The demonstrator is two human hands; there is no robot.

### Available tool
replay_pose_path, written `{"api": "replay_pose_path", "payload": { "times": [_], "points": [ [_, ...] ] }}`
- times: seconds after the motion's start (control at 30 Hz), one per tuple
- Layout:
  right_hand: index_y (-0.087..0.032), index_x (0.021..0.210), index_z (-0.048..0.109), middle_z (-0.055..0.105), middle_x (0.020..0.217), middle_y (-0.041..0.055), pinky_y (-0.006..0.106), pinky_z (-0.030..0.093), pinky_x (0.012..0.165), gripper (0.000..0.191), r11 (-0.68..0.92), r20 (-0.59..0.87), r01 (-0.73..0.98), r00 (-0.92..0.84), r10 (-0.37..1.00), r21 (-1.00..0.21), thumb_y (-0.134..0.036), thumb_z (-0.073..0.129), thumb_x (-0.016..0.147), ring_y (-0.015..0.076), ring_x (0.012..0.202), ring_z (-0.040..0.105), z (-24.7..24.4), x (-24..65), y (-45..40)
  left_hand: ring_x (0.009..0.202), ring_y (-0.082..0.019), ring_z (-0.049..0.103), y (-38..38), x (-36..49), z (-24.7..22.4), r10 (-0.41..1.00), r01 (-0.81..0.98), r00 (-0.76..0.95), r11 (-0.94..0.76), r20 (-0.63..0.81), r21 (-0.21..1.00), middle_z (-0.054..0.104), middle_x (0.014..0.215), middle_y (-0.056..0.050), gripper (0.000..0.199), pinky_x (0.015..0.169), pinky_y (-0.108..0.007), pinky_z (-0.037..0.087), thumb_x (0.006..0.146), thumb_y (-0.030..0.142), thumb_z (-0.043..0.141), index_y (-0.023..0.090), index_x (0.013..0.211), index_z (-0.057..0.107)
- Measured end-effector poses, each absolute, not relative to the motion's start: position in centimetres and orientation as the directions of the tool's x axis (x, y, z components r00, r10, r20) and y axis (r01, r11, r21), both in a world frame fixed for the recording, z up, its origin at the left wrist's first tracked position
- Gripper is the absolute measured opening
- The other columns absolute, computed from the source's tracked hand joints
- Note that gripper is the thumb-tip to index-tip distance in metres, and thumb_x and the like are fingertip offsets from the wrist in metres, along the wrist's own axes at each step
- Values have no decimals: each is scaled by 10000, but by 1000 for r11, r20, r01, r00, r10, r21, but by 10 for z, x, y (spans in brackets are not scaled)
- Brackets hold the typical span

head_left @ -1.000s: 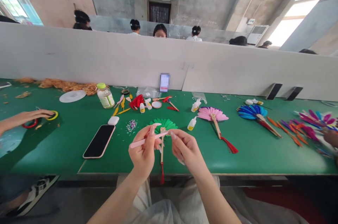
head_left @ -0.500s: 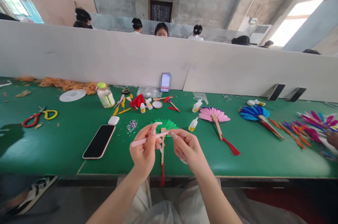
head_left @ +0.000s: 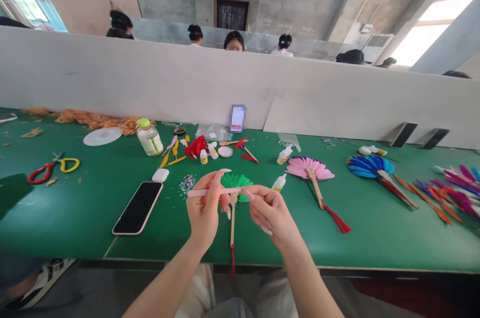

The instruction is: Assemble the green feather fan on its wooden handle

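Note:
A slim pale pink stick-like tool [head_left: 198, 192] lies almost level between my hands; its exact kind I cannot make out. My left hand [head_left: 205, 210] is closed round its thicker end, thumb on top. The fingertips of my right hand [head_left: 272, 210] pinch together at the tool's thin tip; whether something tiny is between them is hidden. Behind and below the hands lies a green feather fan [head_left: 238, 181] with a wooden handle [head_left: 233, 228] and a red tassel [head_left: 233, 255], partly covered by my fingers. A pile of small glittery bits [head_left: 187, 184] is left of my left hand.
A phone [head_left: 138, 208] and red-and-yellow scissors [head_left: 54, 168] lie to the left. A lidded bottle [head_left: 149, 139] stands farther back. Glue bottles [head_left: 279, 183], a pink fan [head_left: 310, 168] and a blue fan [head_left: 369, 167] are to the right. A white partition [head_left: 168, 83] bounds the back.
The pink tool has turned from a slant to nearly level, its left end dropping less low. Both hands stay on it. The view has shifted slightly.

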State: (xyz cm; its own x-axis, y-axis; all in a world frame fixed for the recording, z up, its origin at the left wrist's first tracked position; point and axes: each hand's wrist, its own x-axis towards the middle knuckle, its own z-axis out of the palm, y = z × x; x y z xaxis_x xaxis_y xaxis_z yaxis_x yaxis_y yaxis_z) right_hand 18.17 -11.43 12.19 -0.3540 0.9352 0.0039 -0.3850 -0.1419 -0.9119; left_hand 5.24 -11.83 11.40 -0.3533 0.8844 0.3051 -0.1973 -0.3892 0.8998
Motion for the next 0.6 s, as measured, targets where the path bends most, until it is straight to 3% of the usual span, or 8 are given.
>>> {"api": "replay_pose_path", "payload": {
  "times": [0.6],
  "points": [
    [-130,844,698,427,332,-69,163,222,299,239,-93,-10,-213,-362,932,-973,-343,636,756,35,253,336,108,190,-50,339,-53,409,-45,45,99,956,-372,-197,-277,217,886,468,429,61,234,326,-164,332,806,364,532,171,910,613]
  ]
}}
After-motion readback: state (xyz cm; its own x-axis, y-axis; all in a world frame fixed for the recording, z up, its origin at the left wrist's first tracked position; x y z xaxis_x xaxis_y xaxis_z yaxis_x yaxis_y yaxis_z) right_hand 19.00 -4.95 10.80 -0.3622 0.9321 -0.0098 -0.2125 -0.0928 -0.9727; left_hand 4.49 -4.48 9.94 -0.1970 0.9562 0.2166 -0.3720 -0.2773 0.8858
